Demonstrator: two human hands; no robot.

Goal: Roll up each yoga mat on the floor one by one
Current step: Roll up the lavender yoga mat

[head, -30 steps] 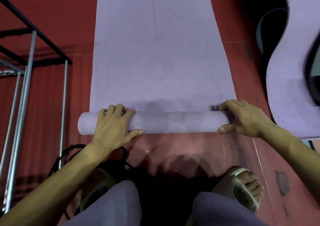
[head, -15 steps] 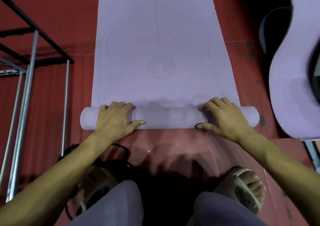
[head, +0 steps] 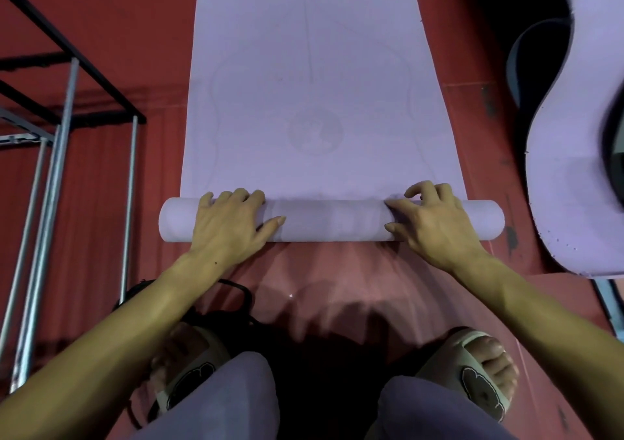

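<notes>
foam yoga mat (head: 304, 85), soft and springy; left hand (head: 229, 223) and right hand (head: 435, 223) clasp the roll (head: 332, 220) mid-frame, best gripped near both ends.

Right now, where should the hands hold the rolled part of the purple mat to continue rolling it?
Hold the rolled part from the near side, over its top, one hand towards each end, as the left hand and right hand do: it is long and lies crosswise.
</notes>
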